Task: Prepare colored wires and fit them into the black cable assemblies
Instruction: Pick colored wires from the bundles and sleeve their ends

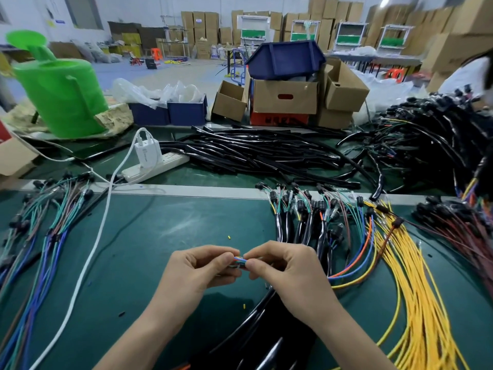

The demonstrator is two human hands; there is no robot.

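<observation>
At the far left of the table (165, 225), sorted bundles of blue, green and brown wires (45, 236) are laid fanned out, their far ends fitted with small black parts, presumably so that single strands can be drawn off without tangling. A green plastic watering can (58, 94) stands behind them, and a smooth white charging lead (88, 260) is run across the matt green surface to a white power strip (157, 166). At the centre, a short bunch of coloured wires (239, 260) is held just above the table. It is pinched from one side by the thumb and curled fingertips of the left hand (197, 271) and from the other by those of the right hand (288, 268), the fingertips nearly meeting. This two-sided grip is judged to keep the thin, flexible strands aligned for fitting. Whether they are already seated in a sheath cannot be told. Glossy black cable assemblies (258, 327) are routed beneath the right wrist, and more (306, 222) are ranked side by side beyond it with coloured tails exposed. A heap of black tubing lengths (266, 150) lies behind. To the right, long yellow wires (416, 289) are spread in a sweeping fan, with dark red wires (464, 231) at the edge.
</observation>
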